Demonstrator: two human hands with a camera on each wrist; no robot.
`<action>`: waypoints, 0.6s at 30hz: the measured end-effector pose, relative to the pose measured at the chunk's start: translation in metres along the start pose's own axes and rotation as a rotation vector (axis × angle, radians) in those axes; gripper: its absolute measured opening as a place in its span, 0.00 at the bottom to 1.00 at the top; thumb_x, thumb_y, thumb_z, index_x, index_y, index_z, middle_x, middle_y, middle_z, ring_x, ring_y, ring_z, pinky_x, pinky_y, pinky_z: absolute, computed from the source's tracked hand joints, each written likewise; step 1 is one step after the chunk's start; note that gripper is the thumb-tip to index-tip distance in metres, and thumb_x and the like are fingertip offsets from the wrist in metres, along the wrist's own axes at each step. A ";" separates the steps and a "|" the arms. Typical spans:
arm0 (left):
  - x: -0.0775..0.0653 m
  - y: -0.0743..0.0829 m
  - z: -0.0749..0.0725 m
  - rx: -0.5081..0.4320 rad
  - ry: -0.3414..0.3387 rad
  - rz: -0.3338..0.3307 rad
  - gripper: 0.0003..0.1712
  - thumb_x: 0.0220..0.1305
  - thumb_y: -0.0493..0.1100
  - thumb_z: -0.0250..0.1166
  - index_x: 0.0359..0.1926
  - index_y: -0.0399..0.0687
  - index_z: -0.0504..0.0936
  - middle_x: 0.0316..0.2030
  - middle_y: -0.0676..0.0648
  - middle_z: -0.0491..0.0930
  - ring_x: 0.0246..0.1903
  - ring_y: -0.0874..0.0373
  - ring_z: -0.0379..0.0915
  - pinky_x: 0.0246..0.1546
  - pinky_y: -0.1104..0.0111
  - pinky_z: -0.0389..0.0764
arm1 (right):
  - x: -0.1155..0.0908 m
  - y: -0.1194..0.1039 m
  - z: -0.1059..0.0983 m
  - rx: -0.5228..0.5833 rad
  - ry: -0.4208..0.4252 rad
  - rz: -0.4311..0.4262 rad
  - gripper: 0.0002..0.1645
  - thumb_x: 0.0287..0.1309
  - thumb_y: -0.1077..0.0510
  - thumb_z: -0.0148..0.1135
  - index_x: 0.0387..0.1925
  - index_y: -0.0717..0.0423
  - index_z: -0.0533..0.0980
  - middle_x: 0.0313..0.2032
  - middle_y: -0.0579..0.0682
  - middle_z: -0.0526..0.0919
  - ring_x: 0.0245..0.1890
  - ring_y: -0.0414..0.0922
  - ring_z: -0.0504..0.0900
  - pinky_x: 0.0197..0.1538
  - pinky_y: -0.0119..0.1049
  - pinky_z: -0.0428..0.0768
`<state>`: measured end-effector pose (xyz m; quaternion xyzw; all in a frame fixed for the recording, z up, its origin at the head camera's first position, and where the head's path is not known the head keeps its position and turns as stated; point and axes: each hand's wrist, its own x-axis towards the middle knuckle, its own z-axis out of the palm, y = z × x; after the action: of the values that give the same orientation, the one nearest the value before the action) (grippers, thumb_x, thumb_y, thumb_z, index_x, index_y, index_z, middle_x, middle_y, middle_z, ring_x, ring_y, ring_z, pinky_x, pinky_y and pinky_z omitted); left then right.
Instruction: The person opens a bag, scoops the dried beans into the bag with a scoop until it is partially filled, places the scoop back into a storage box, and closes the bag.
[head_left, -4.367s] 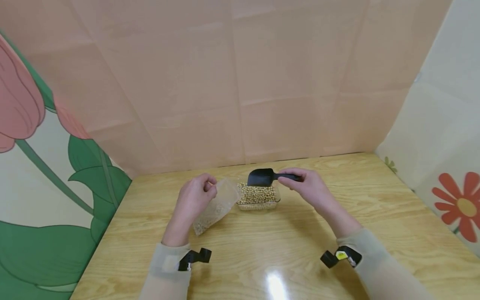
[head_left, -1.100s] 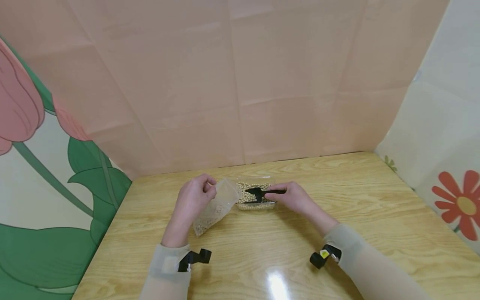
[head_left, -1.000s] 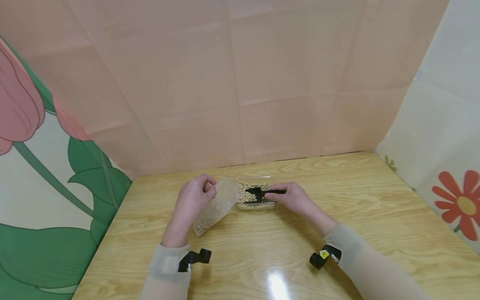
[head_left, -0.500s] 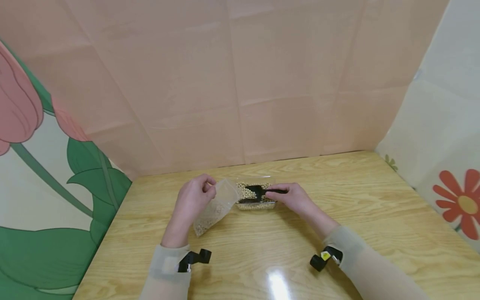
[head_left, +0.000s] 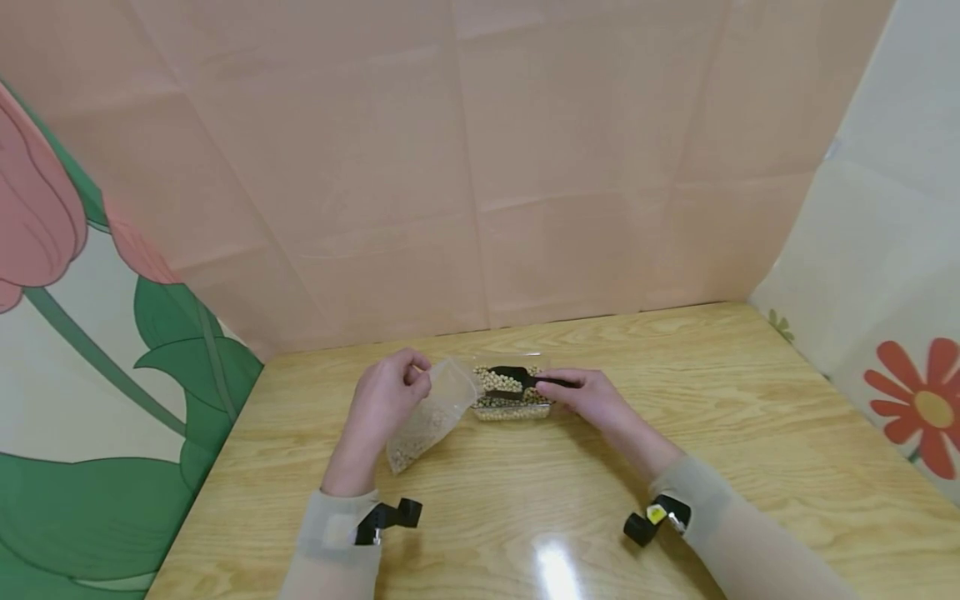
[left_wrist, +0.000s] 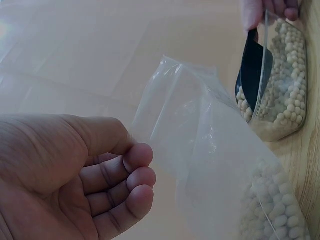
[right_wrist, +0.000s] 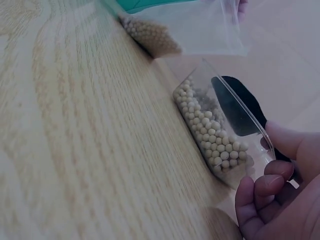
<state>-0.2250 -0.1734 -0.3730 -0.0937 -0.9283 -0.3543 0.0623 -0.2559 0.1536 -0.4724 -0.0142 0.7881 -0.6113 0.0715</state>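
My left hand (head_left: 392, 396) pinches the upper edge of a clear plastic bag (left_wrist: 200, 120) between thumb and curled index finger. The bag's mouth gapes toward the container, and pale round beans (left_wrist: 270, 200) fill its bottom corner. My right hand (head_left: 592, 398) grips the handle of a black scoop (head_left: 512, 372), thumb on the near side. The scoop's blade is inside a clear rectangular container (right_wrist: 220, 176), tilted, with a heap of the same beans on it. More beans (right_wrist: 212, 137) lie below it in the container. The bag's mouth overlaps the container's left end in the head view.
Both things are on a wood-grain table (head_left: 465, 517), toward its back edge. A pink sheet (head_left: 480, 167) rises behind it. Walls painted with a tulip (head_left: 37, 200) and a red flower (head_left: 933, 408) stand at the left and right.
The right hand has lowered the scoop from above the container into the beans, then tipped and raised its blade with beans on it. The left hand and bag have stayed almost still.
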 end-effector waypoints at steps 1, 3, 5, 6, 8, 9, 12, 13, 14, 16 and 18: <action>0.000 0.000 0.000 0.000 0.000 -0.002 0.11 0.76 0.35 0.63 0.53 0.43 0.88 0.29 0.52 0.84 0.21 0.55 0.71 0.25 0.62 0.73 | 0.000 0.000 0.000 0.012 -0.001 0.004 0.29 0.69 0.46 0.78 0.66 0.53 0.86 0.64 0.54 0.87 0.48 0.43 0.85 0.50 0.38 0.83; 0.000 0.000 0.000 -0.001 0.000 -0.004 0.11 0.76 0.35 0.63 0.53 0.43 0.88 0.29 0.52 0.84 0.21 0.56 0.72 0.25 0.62 0.73 | -0.001 0.000 -0.002 0.030 0.000 0.007 0.31 0.69 0.45 0.77 0.67 0.54 0.85 0.55 0.52 0.90 0.43 0.42 0.84 0.46 0.38 0.82; 0.000 0.000 0.000 -0.003 0.000 -0.005 0.11 0.76 0.35 0.63 0.53 0.43 0.88 0.29 0.52 0.84 0.22 0.56 0.72 0.26 0.62 0.73 | -0.003 0.000 -0.003 0.050 0.007 0.016 0.32 0.69 0.44 0.78 0.67 0.54 0.85 0.47 0.49 0.90 0.38 0.42 0.81 0.43 0.37 0.80; 0.001 0.000 0.000 -0.004 0.000 -0.005 0.11 0.75 0.35 0.63 0.52 0.43 0.88 0.29 0.52 0.84 0.22 0.55 0.72 0.26 0.62 0.73 | -0.003 -0.001 -0.004 0.058 0.009 0.020 0.32 0.69 0.44 0.78 0.67 0.54 0.85 0.44 0.48 0.89 0.37 0.43 0.80 0.41 0.37 0.79; 0.000 0.000 -0.001 -0.003 -0.001 -0.003 0.11 0.75 0.35 0.64 0.52 0.43 0.88 0.29 0.52 0.84 0.22 0.56 0.72 0.25 0.63 0.73 | -0.005 -0.001 -0.006 0.067 0.012 0.023 0.34 0.69 0.43 0.78 0.68 0.54 0.84 0.40 0.48 0.88 0.35 0.43 0.79 0.38 0.37 0.78; 0.000 0.001 -0.001 -0.004 -0.002 -0.003 0.11 0.75 0.35 0.64 0.52 0.43 0.88 0.29 0.52 0.84 0.21 0.56 0.72 0.25 0.63 0.73 | -0.005 -0.001 -0.006 0.072 0.013 0.026 0.34 0.68 0.42 0.78 0.68 0.54 0.84 0.40 0.49 0.88 0.34 0.43 0.78 0.37 0.37 0.78; 0.000 0.000 -0.001 -0.002 -0.004 -0.001 0.10 0.76 0.35 0.64 0.52 0.43 0.88 0.29 0.52 0.84 0.21 0.55 0.71 0.25 0.63 0.73 | -0.007 -0.002 -0.009 0.072 0.013 0.031 0.35 0.69 0.41 0.77 0.70 0.53 0.83 0.45 0.53 0.90 0.36 0.45 0.80 0.36 0.37 0.78; 0.000 0.001 -0.001 -0.002 -0.004 -0.001 0.10 0.76 0.35 0.63 0.53 0.43 0.88 0.30 0.52 0.84 0.21 0.55 0.71 0.25 0.63 0.73 | -0.007 -0.003 -0.010 0.070 0.017 0.034 0.35 0.69 0.41 0.77 0.70 0.53 0.83 0.49 0.54 0.91 0.38 0.46 0.82 0.37 0.37 0.79; 0.000 0.000 -0.001 -0.003 -0.004 -0.001 0.10 0.76 0.35 0.63 0.53 0.43 0.88 0.30 0.52 0.84 0.21 0.55 0.71 0.25 0.63 0.73 | -0.008 -0.004 -0.010 0.068 0.019 0.035 0.36 0.69 0.40 0.77 0.70 0.52 0.83 0.53 0.54 0.90 0.40 0.47 0.83 0.40 0.37 0.80; 0.000 0.000 -0.001 -0.002 -0.005 0.002 0.10 0.76 0.35 0.64 0.53 0.43 0.88 0.29 0.52 0.84 0.21 0.55 0.71 0.25 0.62 0.72 | -0.009 -0.007 -0.012 0.065 0.018 0.035 0.37 0.69 0.40 0.77 0.71 0.52 0.82 0.61 0.55 0.88 0.47 0.50 0.85 0.49 0.40 0.82; 0.000 0.000 -0.001 -0.001 -0.007 0.004 0.10 0.76 0.35 0.64 0.53 0.42 0.88 0.29 0.52 0.84 0.21 0.56 0.71 0.25 0.62 0.73 | -0.011 -0.010 -0.014 0.067 0.018 0.031 0.37 0.69 0.39 0.77 0.72 0.52 0.82 0.68 0.55 0.84 0.54 0.54 0.85 0.60 0.46 0.81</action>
<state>-0.2250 -0.1743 -0.3719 -0.0970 -0.9282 -0.3543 0.0598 -0.2475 0.1653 -0.4583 0.0059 0.7678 -0.6363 0.0744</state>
